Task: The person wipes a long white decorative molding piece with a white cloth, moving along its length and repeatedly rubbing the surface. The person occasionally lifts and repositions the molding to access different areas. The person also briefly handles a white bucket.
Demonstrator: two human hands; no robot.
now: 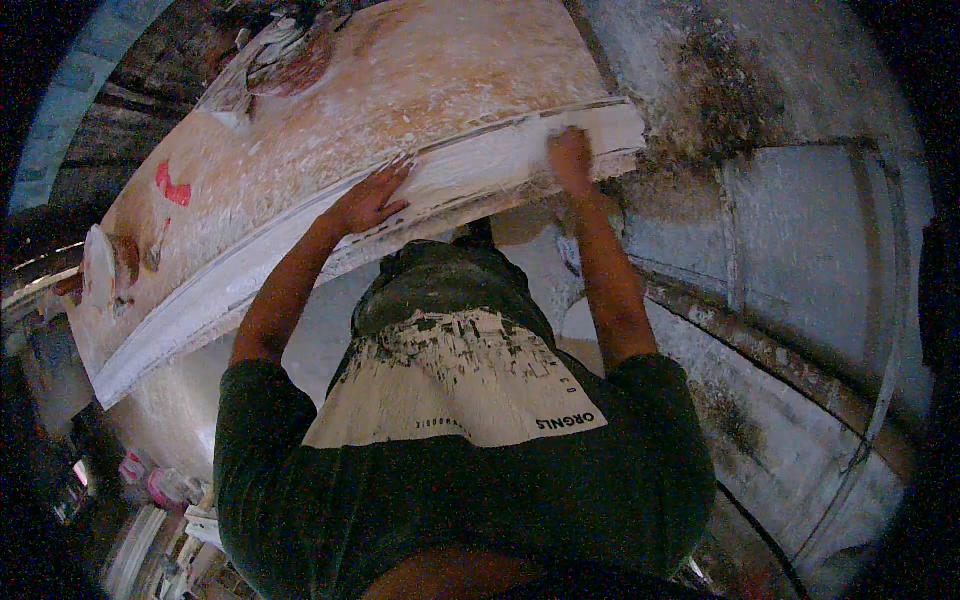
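Dim, grainy, strong fisheye distortion

Left grip (367,203) splayed, right grip (571,160) curled

A rough workshop is suggested by what is seen. The broad brown worktop (440,70) is smeared all over with white residue, and its near edge is lined by a long white strip (480,155). Grey surfaces (720,85) at the right are blotched with grime, and pale lengths (137,545) are crowded together at lower left.
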